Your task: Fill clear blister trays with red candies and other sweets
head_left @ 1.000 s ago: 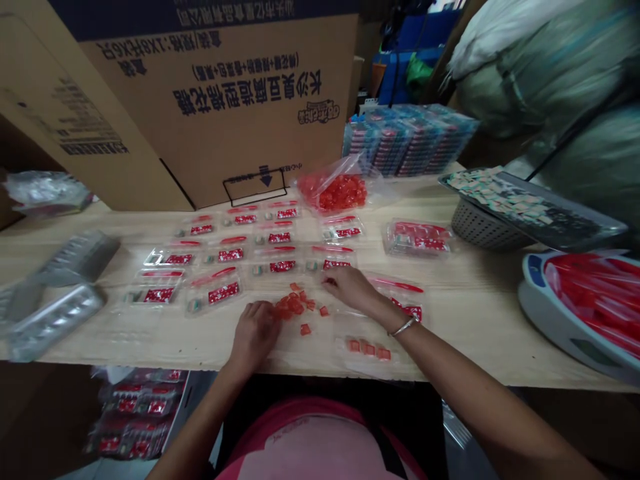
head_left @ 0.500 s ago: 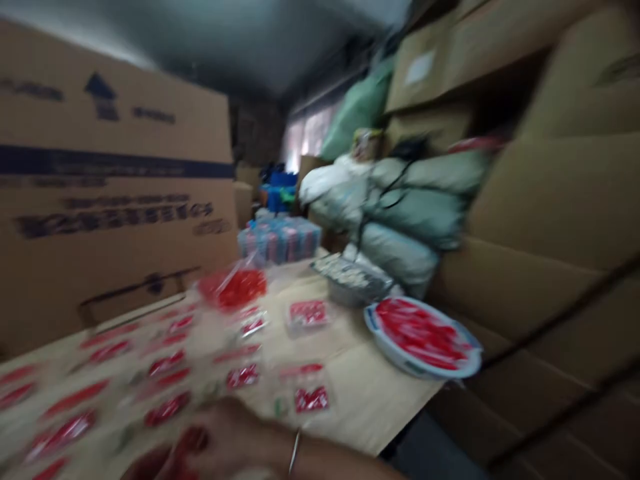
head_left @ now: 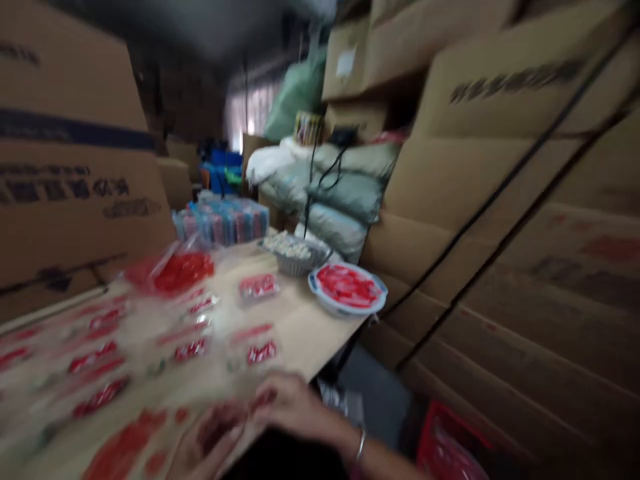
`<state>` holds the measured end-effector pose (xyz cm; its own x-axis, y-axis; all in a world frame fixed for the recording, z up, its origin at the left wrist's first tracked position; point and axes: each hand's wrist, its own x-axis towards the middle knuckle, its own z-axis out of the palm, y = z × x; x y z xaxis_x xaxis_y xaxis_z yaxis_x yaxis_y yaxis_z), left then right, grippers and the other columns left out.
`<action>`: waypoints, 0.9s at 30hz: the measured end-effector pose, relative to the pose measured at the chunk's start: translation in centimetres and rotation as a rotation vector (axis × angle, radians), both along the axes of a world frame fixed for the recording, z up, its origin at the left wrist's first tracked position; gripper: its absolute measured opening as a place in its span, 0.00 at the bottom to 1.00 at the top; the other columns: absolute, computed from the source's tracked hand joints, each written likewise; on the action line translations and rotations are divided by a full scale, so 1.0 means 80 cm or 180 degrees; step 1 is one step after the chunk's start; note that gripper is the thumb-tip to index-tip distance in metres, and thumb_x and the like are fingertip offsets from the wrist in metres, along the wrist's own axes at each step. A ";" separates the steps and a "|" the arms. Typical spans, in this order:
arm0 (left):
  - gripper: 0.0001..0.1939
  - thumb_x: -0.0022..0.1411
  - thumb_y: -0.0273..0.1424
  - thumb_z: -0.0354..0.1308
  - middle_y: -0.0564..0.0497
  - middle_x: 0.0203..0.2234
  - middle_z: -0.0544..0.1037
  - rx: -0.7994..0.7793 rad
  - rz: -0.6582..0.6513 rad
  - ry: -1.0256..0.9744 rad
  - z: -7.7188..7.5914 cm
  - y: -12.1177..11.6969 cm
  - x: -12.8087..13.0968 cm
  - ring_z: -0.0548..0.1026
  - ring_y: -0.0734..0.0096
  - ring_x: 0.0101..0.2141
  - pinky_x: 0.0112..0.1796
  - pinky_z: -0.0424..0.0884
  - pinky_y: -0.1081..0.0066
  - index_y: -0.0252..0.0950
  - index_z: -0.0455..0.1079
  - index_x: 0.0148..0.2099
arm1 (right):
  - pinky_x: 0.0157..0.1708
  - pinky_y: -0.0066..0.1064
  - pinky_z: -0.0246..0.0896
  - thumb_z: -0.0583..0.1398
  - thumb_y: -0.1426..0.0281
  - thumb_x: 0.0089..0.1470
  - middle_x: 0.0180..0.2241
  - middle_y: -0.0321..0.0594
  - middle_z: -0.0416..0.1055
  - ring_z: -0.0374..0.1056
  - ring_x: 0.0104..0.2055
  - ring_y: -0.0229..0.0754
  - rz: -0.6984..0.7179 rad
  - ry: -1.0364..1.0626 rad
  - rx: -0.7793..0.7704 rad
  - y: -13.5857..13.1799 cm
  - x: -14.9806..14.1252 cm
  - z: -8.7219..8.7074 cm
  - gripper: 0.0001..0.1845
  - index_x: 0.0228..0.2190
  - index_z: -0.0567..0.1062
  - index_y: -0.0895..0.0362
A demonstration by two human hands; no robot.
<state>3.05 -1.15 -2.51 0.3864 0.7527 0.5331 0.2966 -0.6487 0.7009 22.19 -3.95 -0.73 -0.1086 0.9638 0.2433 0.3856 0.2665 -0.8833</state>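
Facing each other at the near edge of the pale wood-topped counter (head_left: 300,340), the bare left hand (head_left: 207,443) and bare right hand (head_left: 290,403) were recorded just beside one another. Fingers of both were bent and drawn in; blur prevented determining whether either held anything or whether the fingertips touched. A silver-coloured bangle (head_left: 361,441) circled the right wrist.

A heap of small, translucent red pieces (head_left: 123,447) lay on the counter to the left of the left hand, with a few loose pieces between. Beyond the right hand, a clear plastic tray bearing a red strip and a red patterned packet (head_left: 262,353) lay flat; similar sets covered the counter's left part. Farther back were a clear bag of red pieces (head_left: 185,272), a grey perforated basket (head_left: 296,268) and a pale, blue-marked oval basin (head_left: 345,309) filled with red strips.
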 end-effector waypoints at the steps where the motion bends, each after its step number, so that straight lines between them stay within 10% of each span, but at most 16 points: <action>1: 0.11 0.64 0.39 0.52 0.49 0.34 0.79 -0.0076 0.0040 0.0229 -0.003 -0.014 -0.010 0.77 0.64 0.35 0.34 0.75 0.65 0.40 0.69 0.45 | 0.36 0.31 0.66 0.59 0.59 0.46 0.33 0.34 0.77 0.72 0.35 0.41 -0.0144 0.0087 -0.0067 -0.016 0.021 0.000 0.11 0.30 0.78 0.50; 6: 0.07 0.61 0.32 0.55 0.46 0.42 0.78 0.0358 0.0062 0.1584 -0.022 -0.032 -0.026 0.73 0.57 0.43 0.42 0.70 0.56 0.39 0.72 0.41 | 0.30 0.30 0.63 0.61 0.65 0.49 0.26 0.39 0.74 0.68 0.28 0.40 -0.0842 -0.0059 -0.0154 -0.034 0.104 -0.032 0.09 0.30 0.75 0.57; 15: 0.04 0.63 0.27 0.54 0.45 0.45 0.75 0.0433 0.0024 0.1818 -0.036 -0.038 -0.028 0.71 0.59 0.45 0.45 0.68 0.59 0.37 0.70 0.38 | 0.36 0.30 0.63 0.56 0.72 0.59 0.31 0.40 0.72 0.69 0.35 0.40 0.0642 -0.0638 0.0451 -0.007 0.037 -0.044 0.06 0.30 0.72 0.56; 21: 0.04 0.61 0.27 0.56 0.45 0.46 0.76 0.0231 0.0040 0.1701 -0.041 -0.045 -0.026 0.70 0.57 0.48 0.46 0.68 0.56 0.37 0.70 0.39 | 0.38 0.34 0.66 0.55 0.73 0.60 0.34 0.42 0.71 0.69 0.39 0.43 0.0661 -0.1049 0.0594 -0.006 0.041 -0.057 0.06 0.33 0.72 0.55; 24: 0.13 0.60 0.28 0.57 0.43 0.49 0.74 0.0314 0.0136 0.1199 -0.007 -0.046 -0.028 0.70 0.57 0.50 0.48 0.68 0.55 0.38 0.67 0.48 | 0.41 0.38 0.67 0.55 0.71 0.59 0.39 0.45 0.71 0.69 0.43 0.47 0.0405 -0.1081 0.0867 -0.013 0.034 -0.030 0.07 0.37 0.73 0.55; 27: 0.24 0.61 0.31 0.58 0.44 0.49 0.74 0.0167 0.0356 0.0322 0.075 -0.052 -0.028 0.72 0.60 0.48 0.48 0.69 0.57 0.42 0.60 0.58 | 0.39 0.36 0.69 0.58 0.68 0.59 0.38 0.41 0.72 0.70 0.40 0.44 0.0206 -0.0429 0.0819 -0.032 0.020 0.045 0.13 0.46 0.70 0.51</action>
